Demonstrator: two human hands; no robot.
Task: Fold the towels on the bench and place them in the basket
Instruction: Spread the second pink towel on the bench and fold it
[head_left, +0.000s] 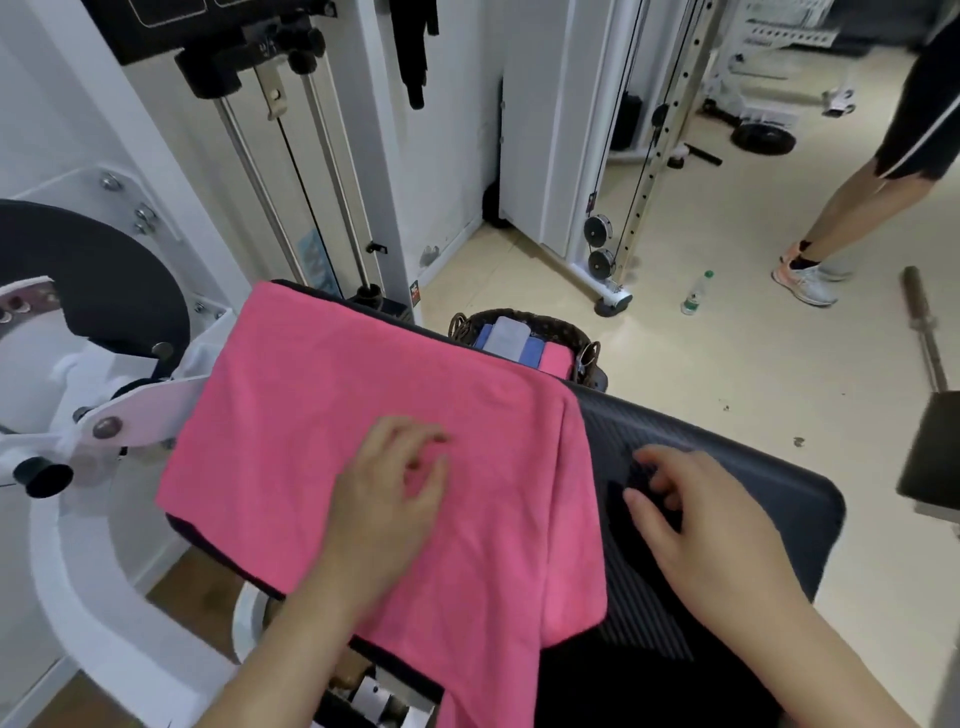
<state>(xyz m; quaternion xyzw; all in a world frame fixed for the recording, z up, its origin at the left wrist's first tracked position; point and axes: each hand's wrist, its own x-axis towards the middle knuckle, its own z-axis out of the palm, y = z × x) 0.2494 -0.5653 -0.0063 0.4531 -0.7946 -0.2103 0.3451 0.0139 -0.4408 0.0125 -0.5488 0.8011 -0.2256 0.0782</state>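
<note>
- Left grip (387, 499): palm down on the pink towel (332, 415). Fingers loose and slightly bent, holding nothing.
- Right grip (696, 514): palm down over the bare tabletop (737, 436), just right of the towel's edge. Fingers loosely curled, holding nothing. Contact with the pad cannot be told.
- Pink towel: spread flat beneath the left grip, covering the tabletop's left part. Its near end hangs off the edge. A doubled edge runs between the two grips.
- Tabletop: black ribbed pad.
- Basket (563, 328): dark wicker, beyond both grips, past the tabletop's far edge.
- Folded towels (530, 353): inside the basket; blue, pale grey and pink.
- Water bottle (696, 293): upright on the floor, well beyond the right grip.
- Second person's leg (836, 213): far right, standing.
</note>
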